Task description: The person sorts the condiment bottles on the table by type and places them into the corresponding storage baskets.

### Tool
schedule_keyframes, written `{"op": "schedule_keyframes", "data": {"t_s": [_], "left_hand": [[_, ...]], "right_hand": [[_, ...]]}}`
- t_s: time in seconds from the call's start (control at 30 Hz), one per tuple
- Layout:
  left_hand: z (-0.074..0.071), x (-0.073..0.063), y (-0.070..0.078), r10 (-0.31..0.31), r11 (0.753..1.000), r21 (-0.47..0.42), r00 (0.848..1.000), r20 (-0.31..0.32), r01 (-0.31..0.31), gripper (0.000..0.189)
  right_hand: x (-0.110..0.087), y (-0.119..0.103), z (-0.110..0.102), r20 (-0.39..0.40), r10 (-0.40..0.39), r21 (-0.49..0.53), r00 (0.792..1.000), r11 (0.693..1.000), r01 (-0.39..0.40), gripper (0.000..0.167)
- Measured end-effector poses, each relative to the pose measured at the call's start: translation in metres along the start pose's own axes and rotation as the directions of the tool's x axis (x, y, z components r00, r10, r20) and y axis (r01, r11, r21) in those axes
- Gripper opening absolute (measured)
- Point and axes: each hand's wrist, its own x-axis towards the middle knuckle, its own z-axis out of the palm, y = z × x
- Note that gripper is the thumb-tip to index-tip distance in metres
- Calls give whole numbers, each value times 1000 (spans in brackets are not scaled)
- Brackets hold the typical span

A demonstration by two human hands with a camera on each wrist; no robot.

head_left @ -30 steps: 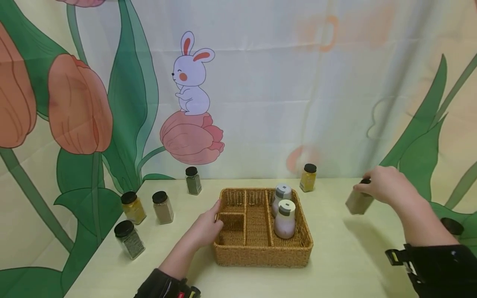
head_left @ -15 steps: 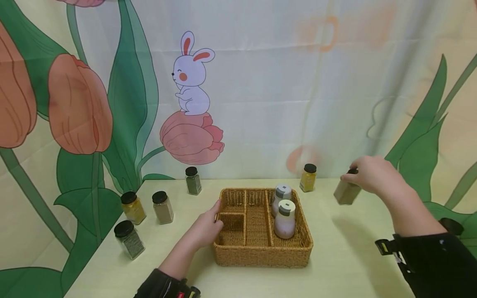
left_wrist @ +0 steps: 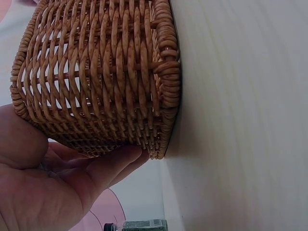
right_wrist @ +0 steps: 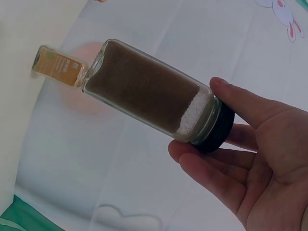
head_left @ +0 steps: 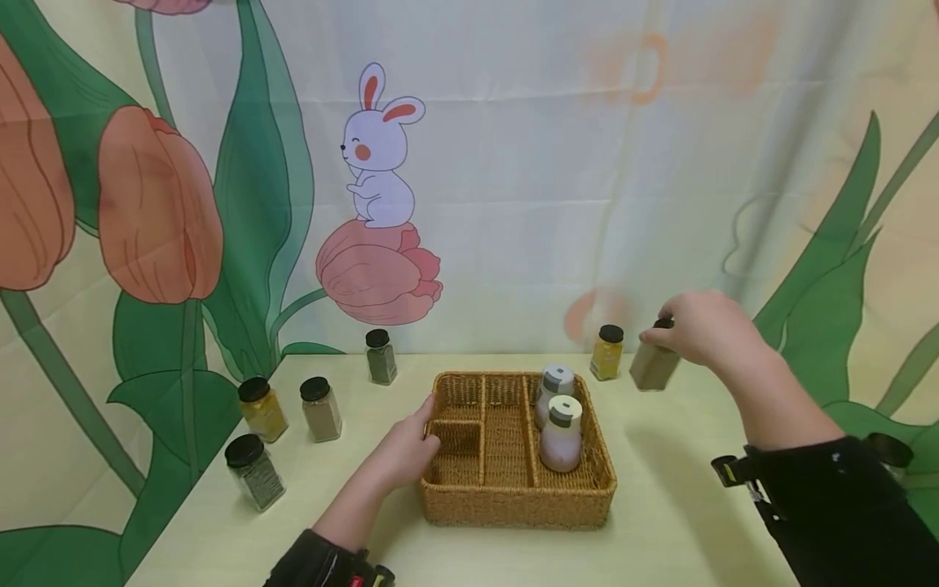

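Note:
My right hand (head_left: 711, 330) pinches the black lid of a square glass spice jar (right_wrist: 144, 91) filled with greyish-brown powder. In the head view that jar hangs tilted above the back right of the table, just right of a yellow spice jar (head_left: 606, 354). My left hand (head_left: 407, 448) grips the left side of a divided wicker basket (head_left: 517, 504), its fingers against the outer wall (left_wrist: 101, 72) and its thumb at the rim. Two white-topped shakers, a front one (head_left: 561, 440) and a back one (head_left: 555, 387), stand upright in the basket's right compartment.
On the left stand a yellow jar (head_left: 264, 413), a beige jar (head_left: 321, 414) and a dark green jar (head_left: 257, 477). Another green jar (head_left: 381, 361) is near the back edge. A dark-lidded jar (head_left: 889, 450) shows partly behind the right sleeve. A printed curtain (head_left: 513, 204) hangs behind the table.
My right hand has carried the brown-powder jar leftward and toward the back, close to the yellow jar. The left hand, the basket and its shakers have stayed in place.

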Motion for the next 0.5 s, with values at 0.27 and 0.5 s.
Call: {"op": "schedule_keyframes", "data": {"t_s": [0.27, 0.5], "left_hand": [[0, -1, 1, -4, 1000, 15, 1000, 3, 4, 72], [-1, -1, 1, -3, 1000, 24, 1000, 4, 3, 72]], "right_hand": [[9, -23, -5, -6, -42, 25, 999, 999, 42, 33], [15, -38, -7, -40, -74, 31, 996, 997, 75, 34]]}}
